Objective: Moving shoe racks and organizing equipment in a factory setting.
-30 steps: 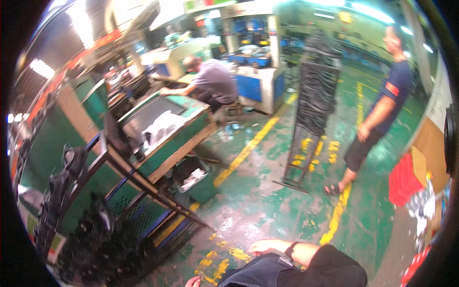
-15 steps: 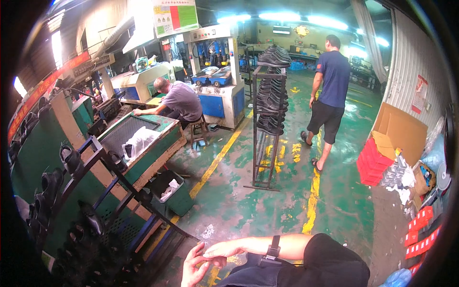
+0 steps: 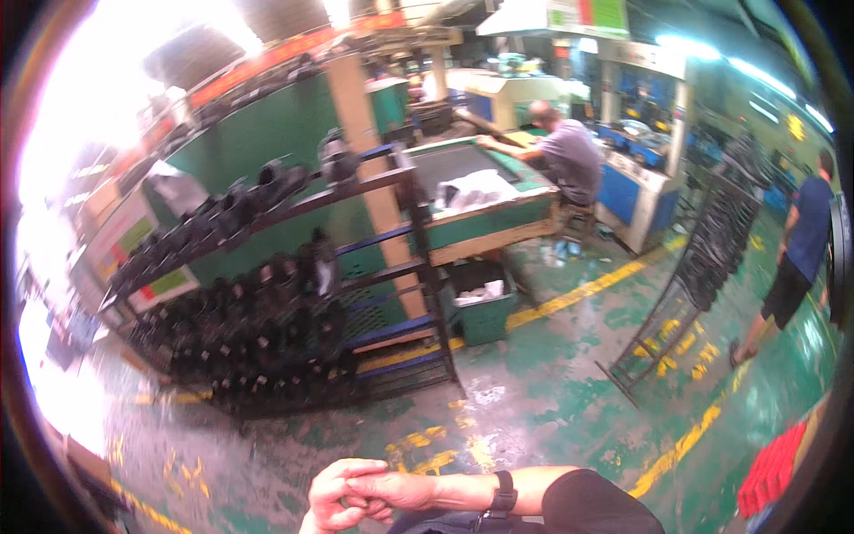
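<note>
Low in the picture, my two hands are folded together in front of my body. My right hand (image 3: 389,488), with a dark band (image 3: 503,495) on its wrist, lies against the fingers of my left hand (image 3: 329,495). Both sets of fingers are closed and overlap; whether anything small sits between them is hidden. Ahead to the left stands a dark metal rack (image 3: 418,240) with several tiers of black shoes (image 3: 267,303). Neither hand touches it.
A green bin (image 3: 485,316) stands beyond the rack's right end, by a green workbench (image 3: 498,233) where a person (image 3: 574,160) sits. To the right are a tall shoe rack (image 3: 685,307), a walking person (image 3: 801,240) and red boxes (image 3: 769,472).
My view has swung left, so the low shoe rack now shows more fully. My hands have drawn closer together and the fingers overlap more. The person in blue appears farther right.
</note>
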`<state>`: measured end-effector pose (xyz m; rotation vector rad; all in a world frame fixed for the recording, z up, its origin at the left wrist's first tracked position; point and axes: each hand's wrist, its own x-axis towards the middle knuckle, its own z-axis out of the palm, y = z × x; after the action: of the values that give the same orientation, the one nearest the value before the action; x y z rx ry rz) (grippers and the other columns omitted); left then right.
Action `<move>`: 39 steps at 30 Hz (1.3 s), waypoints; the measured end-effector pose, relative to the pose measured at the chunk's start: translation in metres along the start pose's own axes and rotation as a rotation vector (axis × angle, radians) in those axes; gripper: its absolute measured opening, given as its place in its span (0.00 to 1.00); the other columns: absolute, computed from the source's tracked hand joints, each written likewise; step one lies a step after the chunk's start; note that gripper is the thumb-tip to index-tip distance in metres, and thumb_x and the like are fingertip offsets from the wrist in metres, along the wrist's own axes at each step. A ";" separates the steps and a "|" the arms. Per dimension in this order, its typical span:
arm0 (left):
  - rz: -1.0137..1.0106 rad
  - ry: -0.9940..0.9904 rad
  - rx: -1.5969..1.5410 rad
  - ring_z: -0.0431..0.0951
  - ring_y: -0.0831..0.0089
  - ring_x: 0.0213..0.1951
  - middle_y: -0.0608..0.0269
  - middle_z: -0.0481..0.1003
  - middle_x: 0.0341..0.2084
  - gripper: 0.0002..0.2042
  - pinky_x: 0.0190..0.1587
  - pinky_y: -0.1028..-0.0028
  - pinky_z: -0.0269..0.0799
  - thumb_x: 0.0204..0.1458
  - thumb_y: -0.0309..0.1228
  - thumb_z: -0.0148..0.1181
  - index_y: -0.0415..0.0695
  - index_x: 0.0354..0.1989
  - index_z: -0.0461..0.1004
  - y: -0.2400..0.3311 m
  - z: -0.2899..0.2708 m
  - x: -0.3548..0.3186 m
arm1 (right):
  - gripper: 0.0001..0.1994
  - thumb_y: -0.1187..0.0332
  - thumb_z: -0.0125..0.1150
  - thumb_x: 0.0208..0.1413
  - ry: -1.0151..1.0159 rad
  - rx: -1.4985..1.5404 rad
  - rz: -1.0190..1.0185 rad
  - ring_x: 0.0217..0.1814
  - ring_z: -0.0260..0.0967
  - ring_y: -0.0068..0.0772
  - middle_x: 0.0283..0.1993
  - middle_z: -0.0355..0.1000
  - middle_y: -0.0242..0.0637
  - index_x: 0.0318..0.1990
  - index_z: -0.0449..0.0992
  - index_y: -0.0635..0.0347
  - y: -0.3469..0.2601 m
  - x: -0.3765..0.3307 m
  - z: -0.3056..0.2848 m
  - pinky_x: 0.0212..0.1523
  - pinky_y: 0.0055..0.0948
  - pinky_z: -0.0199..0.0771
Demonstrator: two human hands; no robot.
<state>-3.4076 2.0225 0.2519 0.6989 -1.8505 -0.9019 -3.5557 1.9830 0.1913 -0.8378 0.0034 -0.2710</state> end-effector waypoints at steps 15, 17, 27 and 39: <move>0.067 0.690 0.847 0.74 0.51 0.49 0.48 0.69 0.53 0.26 0.50 0.57 0.71 0.47 0.50 0.64 0.42 0.46 0.71 0.111 -0.197 -0.328 | 0.22 0.53 0.44 0.65 -0.424 -0.278 0.521 0.19 0.49 0.19 0.17 0.52 0.23 0.20 0.62 0.54 0.143 0.328 0.182 0.21 0.22 0.50; 0.055 0.824 0.784 0.76 0.52 0.45 0.48 0.74 0.47 0.18 0.49 0.57 0.71 0.50 0.46 0.62 0.42 0.36 0.76 0.138 -0.218 -0.374 | 0.24 0.50 0.43 0.65 -0.509 -0.261 0.525 0.20 0.57 0.23 0.18 0.57 0.26 0.21 0.64 0.56 0.186 0.365 0.214 0.23 0.24 0.59; -0.098 1.098 0.913 0.79 0.56 0.43 0.54 0.80 0.36 0.13 0.45 0.60 0.73 0.53 0.37 0.59 0.41 0.22 0.77 0.156 -0.311 -0.536 | 0.18 0.52 0.44 0.65 -0.767 -0.237 0.919 0.27 0.65 0.27 0.26 0.65 0.30 0.37 0.69 0.59 0.329 0.515 0.254 0.36 0.35 0.76; -0.443 0.996 0.985 0.72 0.56 0.54 0.53 0.75 0.46 0.19 0.56 0.61 0.65 0.44 0.36 0.65 0.46 0.47 0.78 0.144 -0.561 -0.619 | 0.22 0.46 0.41 0.65 -0.867 -0.006 1.132 0.23 0.57 0.24 0.22 0.55 0.26 0.29 0.66 0.55 0.373 0.827 0.276 0.28 0.29 0.68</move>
<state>-2.6584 2.4194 0.2325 1.8000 -1.1080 0.2468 -2.6387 2.2261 0.1881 -0.7873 -0.3220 1.1609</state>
